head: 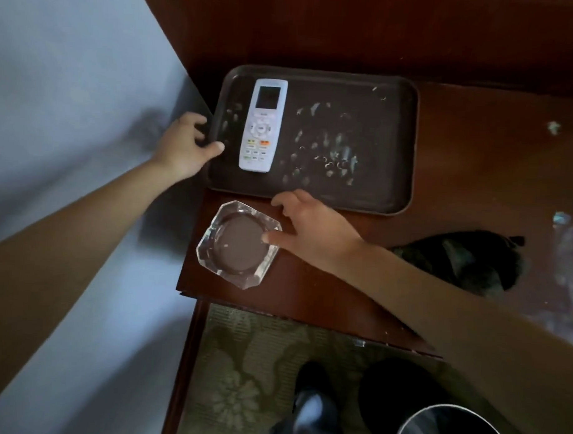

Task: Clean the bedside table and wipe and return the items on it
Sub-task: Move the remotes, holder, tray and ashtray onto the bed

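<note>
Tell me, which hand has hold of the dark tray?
The left hand, curled round the tray's left rim; the right hand is spread open, thumb at the glass ashtray.

Left hand [183,145] grips the left rim of the dark tray [377,190], thumb inside, with the white remote control [264,125] lying just beside it on the speckled tray. Right hand [317,231] spreads at the tray's near edge, thumb touching the glass ashtray [238,244] on the counter [475,178].

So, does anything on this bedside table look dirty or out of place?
Yes: pale scraps lie scattered over the tray, mostly right of the remote control, like spilled litter. One lone scrap lies on the bedside table, right of the tray.
</note>
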